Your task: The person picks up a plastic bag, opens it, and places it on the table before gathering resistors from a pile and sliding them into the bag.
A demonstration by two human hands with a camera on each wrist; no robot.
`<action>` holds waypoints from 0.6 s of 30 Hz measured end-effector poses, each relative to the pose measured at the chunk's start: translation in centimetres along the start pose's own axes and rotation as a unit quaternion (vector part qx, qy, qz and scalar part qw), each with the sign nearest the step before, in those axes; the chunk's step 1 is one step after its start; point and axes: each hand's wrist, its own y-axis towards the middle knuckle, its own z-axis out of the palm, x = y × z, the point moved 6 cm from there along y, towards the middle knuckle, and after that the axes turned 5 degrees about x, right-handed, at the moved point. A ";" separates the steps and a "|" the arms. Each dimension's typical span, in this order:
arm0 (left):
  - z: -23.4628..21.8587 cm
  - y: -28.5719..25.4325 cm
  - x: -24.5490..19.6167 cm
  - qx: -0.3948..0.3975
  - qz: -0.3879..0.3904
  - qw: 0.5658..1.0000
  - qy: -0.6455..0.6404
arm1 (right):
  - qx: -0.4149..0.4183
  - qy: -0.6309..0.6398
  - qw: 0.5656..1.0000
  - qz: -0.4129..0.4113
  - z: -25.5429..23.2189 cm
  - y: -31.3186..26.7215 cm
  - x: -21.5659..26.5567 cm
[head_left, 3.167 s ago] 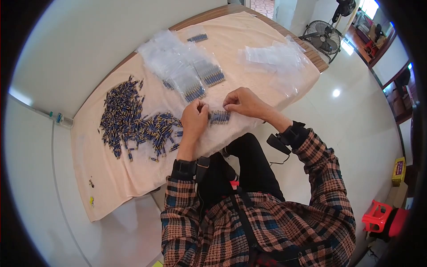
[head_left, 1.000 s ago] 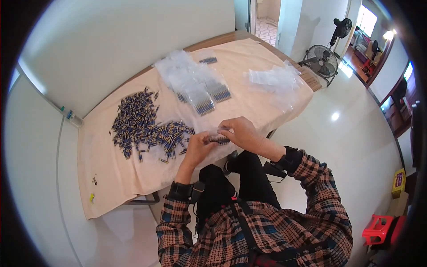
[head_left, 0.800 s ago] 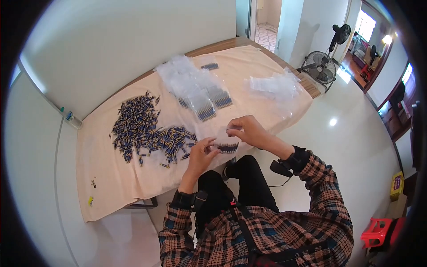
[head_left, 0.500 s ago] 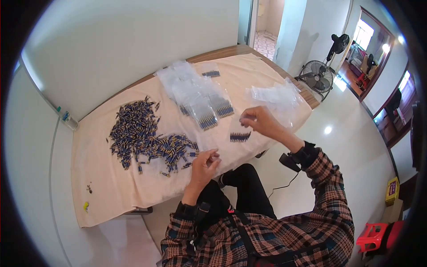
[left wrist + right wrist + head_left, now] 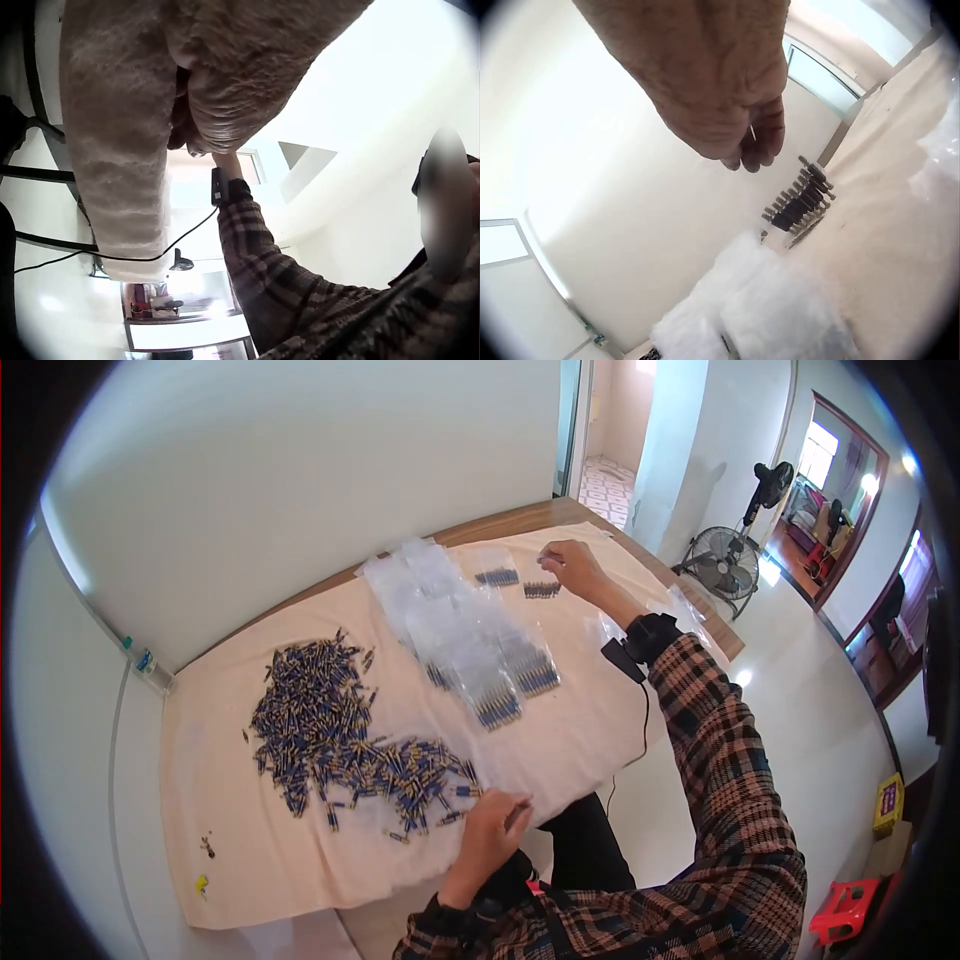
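My right hand (image 5: 572, 568) pinches the top of a clear bag whose row of small dark pieces (image 5: 542, 590) hangs below the fingers, over the far part of the cloth; the right wrist view shows the same hand (image 5: 720, 90) above that row (image 5: 799, 201). Just left of it lies another bagged row (image 5: 497, 576). Filled clear bags (image 5: 498, 705) overlap in the middle. Near the front edge my left hand (image 5: 490, 832) is loosely curled with nothing visible in it, beside the heap of blue and gold pieces (image 5: 310, 730). The left wrist view shows this hand (image 5: 240, 75) close up.
A cream cloth (image 5: 240, 870) covers the table, against a wall. More clear bags (image 5: 685, 610) lie at its right side, partly behind my right forearm. A fan (image 5: 722, 560) stands on the floor beyond, and a red stool (image 5: 842, 912) is at the lower right.
The bag was between both hands near the front edge. My left hand let go, and my right hand carried the bag away to the far side. The head view has shifted too.
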 end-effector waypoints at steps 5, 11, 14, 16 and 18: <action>0.0 0.3 0.6 0.008 -0.014 1.000 -0.023 | 0.035 -0.005 0.999 -0.006 4.6 5.3 -3.0; -0.2 0.9 0.6 0.019 -0.027 0.999 -0.034 | -0.003 -0.044 0.997 -0.062 8.7 9.5 -5.7; -0.3 0.8 0.5 0.015 -0.025 0.999 -0.042 | -0.217 -0.183 0.956 -0.079 6.2 7.9 -4.3; -0.4 0.8 0.5 0.019 -0.024 0.999 -0.038 | -0.166 -0.170 0.970 -0.055 4.8 6.1 -4.3; -0.3 0.7 0.3 0.025 -0.026 0.999 -0.032 | -0.059 -0.139 0.989 -0.006 3.2 3.5 -4.0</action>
